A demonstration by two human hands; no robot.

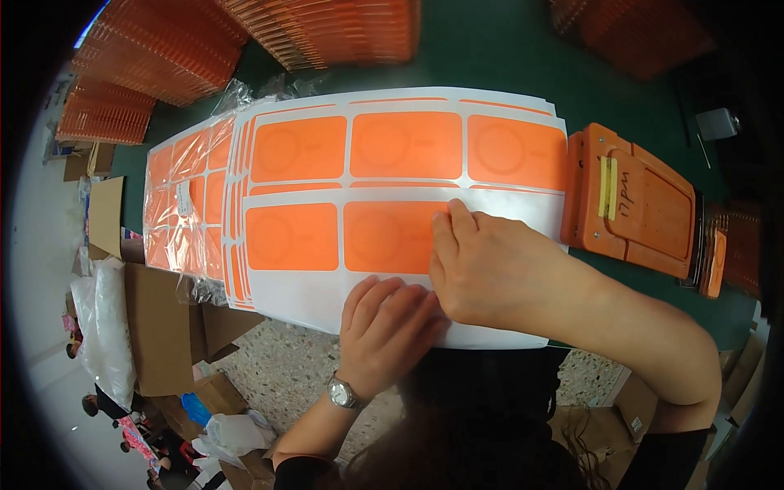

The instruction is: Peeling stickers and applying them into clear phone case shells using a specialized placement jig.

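A stack of white sheets (294, 292) carrying rounded orange stickers lies before me on the green table. My right hand (494, 269) is closed in a pinch at the right side of an orange sticker (382, 237) on the top sheet; its fingertips hide what they grip there. Bare white backing shows under and around that hand. My left hand (385, 322), with a silver watch on its wrist, rests on the white lower part of the sheet, fingers stretched out just below the same sticker. Faint ring shapes show on the orange stickers.
Left of the stack, more orange sheets lie in a clear plastic bag (184, 204). To the right stands an orange plastic case (637, 204) with a yellow strip. Tall stacks of orange plates (159, 45) line the far side. Cardboard boxes (159, 335) stand at the lower left.
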